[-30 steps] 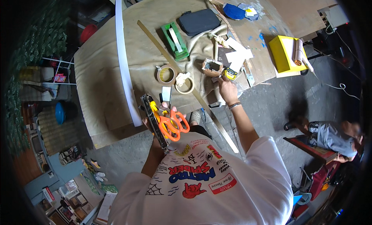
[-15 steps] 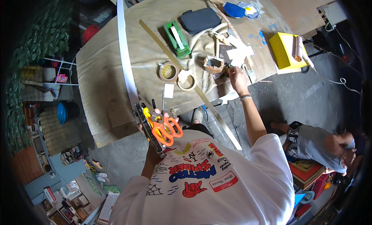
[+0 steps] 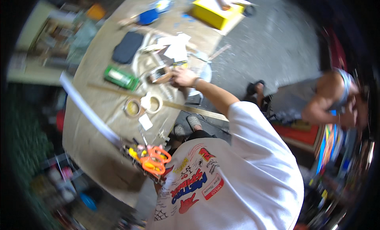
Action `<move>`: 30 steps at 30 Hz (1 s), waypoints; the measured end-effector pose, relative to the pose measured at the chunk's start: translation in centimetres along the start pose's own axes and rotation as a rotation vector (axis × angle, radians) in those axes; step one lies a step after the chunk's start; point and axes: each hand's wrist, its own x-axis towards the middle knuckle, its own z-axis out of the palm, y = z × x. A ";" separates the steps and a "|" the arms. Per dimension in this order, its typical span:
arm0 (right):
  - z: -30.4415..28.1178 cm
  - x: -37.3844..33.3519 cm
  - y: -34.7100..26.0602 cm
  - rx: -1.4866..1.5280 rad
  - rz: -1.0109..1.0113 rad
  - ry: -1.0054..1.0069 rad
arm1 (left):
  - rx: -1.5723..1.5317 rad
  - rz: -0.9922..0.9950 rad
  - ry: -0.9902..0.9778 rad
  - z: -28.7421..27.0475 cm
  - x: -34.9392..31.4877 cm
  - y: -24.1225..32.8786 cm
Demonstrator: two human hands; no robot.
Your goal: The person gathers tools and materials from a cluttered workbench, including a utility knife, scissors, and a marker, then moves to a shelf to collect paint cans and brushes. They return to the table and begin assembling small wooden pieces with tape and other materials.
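My left hand [image 3: 147, 151] is closed round a bundle of tools near the table's front edge. Scissors [image 3: 155, 160] with orange handles stick out of it, with yellow parts and a long black tool beside them. Reaching forward across the table, my right hand [image 3: 184, 76] is bent at the fingers beside a small open cardboard box [image 3: 161, 75]. Blur hides what those fingers hold, if anything. A yellow and black item [image 3: 180, 65] lies just beyond that hand, near white paper pieces [image 3: 177, 48]. Between my hands lie two tape rolls [image 3: 132, 107] and a white card [image 3: 145, 122].
A long thin strip [image 3: 198, 110] overhangs the cloth-covered table [image 3: 85, 139]. A white strip [image 3: 89, 112] runs along the left. Farther off are a green plastic holder [image 3: 120, 77], a dark pouch [image 3: 128, 47] and a yellow box [image 3: 213, 14]. Another person [image 3: 301, 96] sits at right.
My view has turned to the right, so the table shifts left and the picture blurs. My left hand keeps the tools; my right hand stays by the cardboard box, now closer against it.
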 end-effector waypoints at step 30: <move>-28.3 -12.2 -20.8 0.752 0.853 1.339 | 0.168 -0.880 -0.156 -3.4 7.7 5.8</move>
